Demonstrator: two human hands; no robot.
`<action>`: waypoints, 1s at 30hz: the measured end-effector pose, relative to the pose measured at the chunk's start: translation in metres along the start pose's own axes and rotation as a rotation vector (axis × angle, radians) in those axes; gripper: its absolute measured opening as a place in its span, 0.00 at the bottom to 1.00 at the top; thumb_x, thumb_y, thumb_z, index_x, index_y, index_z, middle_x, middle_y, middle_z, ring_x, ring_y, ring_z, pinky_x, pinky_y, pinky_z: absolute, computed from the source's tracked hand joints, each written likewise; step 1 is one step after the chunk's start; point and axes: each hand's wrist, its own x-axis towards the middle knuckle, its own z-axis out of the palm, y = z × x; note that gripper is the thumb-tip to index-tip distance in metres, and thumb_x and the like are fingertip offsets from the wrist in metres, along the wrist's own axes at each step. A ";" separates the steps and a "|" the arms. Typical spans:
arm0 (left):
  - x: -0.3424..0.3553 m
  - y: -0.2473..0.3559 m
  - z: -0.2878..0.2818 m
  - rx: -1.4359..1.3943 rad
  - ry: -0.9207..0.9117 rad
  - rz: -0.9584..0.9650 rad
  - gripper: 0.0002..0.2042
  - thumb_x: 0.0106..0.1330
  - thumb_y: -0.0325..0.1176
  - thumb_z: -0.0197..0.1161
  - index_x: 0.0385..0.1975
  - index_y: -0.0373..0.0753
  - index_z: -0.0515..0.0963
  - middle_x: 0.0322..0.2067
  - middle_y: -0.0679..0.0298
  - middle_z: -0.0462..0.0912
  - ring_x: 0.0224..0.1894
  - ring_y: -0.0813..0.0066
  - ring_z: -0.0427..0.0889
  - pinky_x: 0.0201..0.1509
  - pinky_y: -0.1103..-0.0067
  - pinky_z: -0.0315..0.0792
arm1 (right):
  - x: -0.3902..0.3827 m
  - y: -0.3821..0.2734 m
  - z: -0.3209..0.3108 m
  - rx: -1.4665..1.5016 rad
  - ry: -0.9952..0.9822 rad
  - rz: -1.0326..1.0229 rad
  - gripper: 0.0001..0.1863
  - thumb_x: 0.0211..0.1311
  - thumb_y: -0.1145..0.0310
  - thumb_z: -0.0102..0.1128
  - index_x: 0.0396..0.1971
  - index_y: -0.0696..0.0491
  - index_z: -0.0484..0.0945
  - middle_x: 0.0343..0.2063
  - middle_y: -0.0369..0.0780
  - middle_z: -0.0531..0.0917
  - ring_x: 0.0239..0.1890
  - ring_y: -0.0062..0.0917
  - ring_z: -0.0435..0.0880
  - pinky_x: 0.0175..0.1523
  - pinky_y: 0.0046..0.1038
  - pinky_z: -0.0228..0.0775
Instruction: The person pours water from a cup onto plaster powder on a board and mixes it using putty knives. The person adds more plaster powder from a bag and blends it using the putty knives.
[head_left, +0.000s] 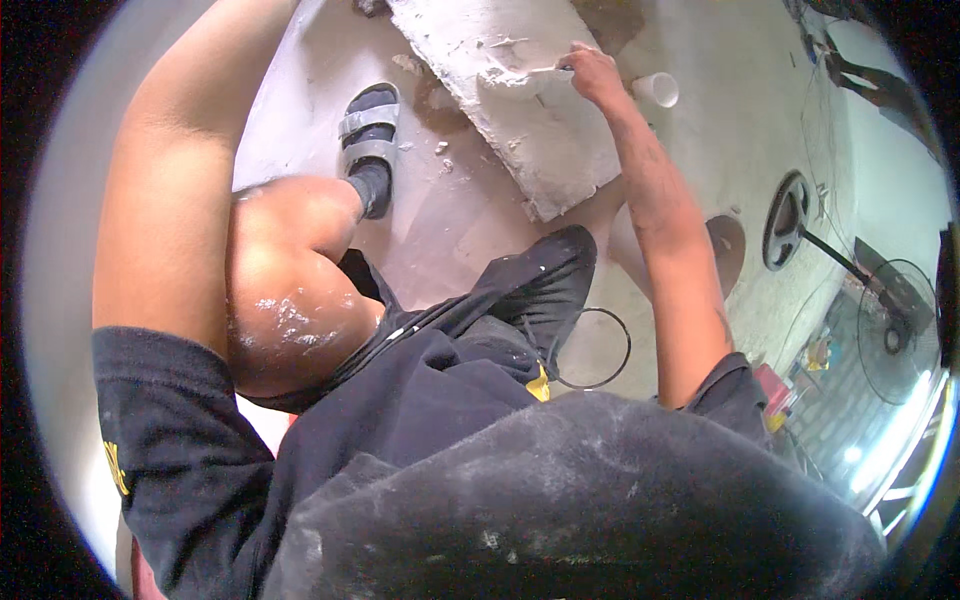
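My right hand (592,75) is closed round the handle of a slim tool smeared with white paste (535,71), perhaps a putty knife. Its far end rests at a patch of wet-looking white paste (510,82) on a large flat board (560,160), which lies on the floor with crusted, flaky edges. Just right of my right hand is a white cup (658,90). My left forearm (215,70) reaches up past the top edge, so my left hand is out of sight.
My sandalled foot (370,135) stands left of the board, with white crumbs (442,148) scattered nearby. A black cable loop (628,345) lies by my other knee. On the right are a standing fan (893,335) and its round base (787,220).
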 end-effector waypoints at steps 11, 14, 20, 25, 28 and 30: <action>0.020 0.018 -0.020 0.022 -0.066 0.035 0.07 0.50 0.31 0.57 0.20 0.44 0.83 0.24 0.61 0.83 0.30 0.67 0.83 0.36 0.75 0.76 | -0.029 -0.091 0.048 0.384 -0.034 0.773 0.15 0.43 0.67 0.55 0.28 0.62 0.81 0.32 0.56 0.81 0.38 0.45 0.82 0.46 0.40 0.72; 0.010 -0.005 -0.005 0.065 -0.080 0.005 0.07 0.51 0.31 0.56 0.21 0.45 0.83 0.24 0.61 0.83 0.30 0.66 0.83 0.36 0.75 0.76 | 0.007 -0.117 0.044 0.532 0.082 0.802 0.17 0.43 0.64 0.54 0.29 0.62 0.80 0.33 0.57 0.80 0.41 0.47 0.80 0.49 0.40 0.70; 0.009 0.008 -0.006 0.010 -0.035 -0.013 0.07 0.52 0.31 0.56 0.20 0.45 0.82 0.24 0.61 0.83 0.30 0.66 0.83 0.35 0.75 0.76 | 0.040 -0.088 0.018 0.786 0.251 0.886 0.19 0.43 0.64 0.53 0.31 0.63 0.79 0.33 0.57 0.80 0.41 0.49 0.79 0.49 0.41 0.69; 0.002 -0.004 -0.002 0.038 -0.072 0.012 0.06 0.51 0.31 0.57 0.19 0.44 0.82 0.23 0.61 0.83 0.30 0.67 0.83 0.35 0.75 0.75 | 0.012 -0.087 0.003 0.190 0.307 0.424 0.12 0.49 0.73 0.53 0.37 0.56 0.75 0.39 0.43 0.76 0.45 0.39 0.76 0.47 0.37 0.70; 0.008 -0.007 0.001 0.067 -0.059 0.022 0.06 0.51 0.31 0.58 0.19 0.45 0.82 0.23 0.61 0.83 0.30 0.67 0.82 0.34 0.75 0.75 | -0.004 -0.099 0.022 -0.022 0.250 0.213 0.11 0.49 0.75 0.51 0.35 0.52 0.76 0.37 0.42 0.73 0.44 0.36 0.75 0.44 0.39 0.69; 0.000 -0.019 0.010 0.066 -0.038 0.028 0.06 0.51 0.31 0.57 0.19 0.45 0.82 0.23 0.61 0.83 0.30 0.66 0.82 0.34 0.75 0.75 | -0.014 -0.104 0.041 -0.051 0.237 0.113 0.10 0.52 0.73 0.50 0.34 0.50 0.76 0.36 0.41 0.74 0.43 0.35 0.75 0.43 0.39 0.69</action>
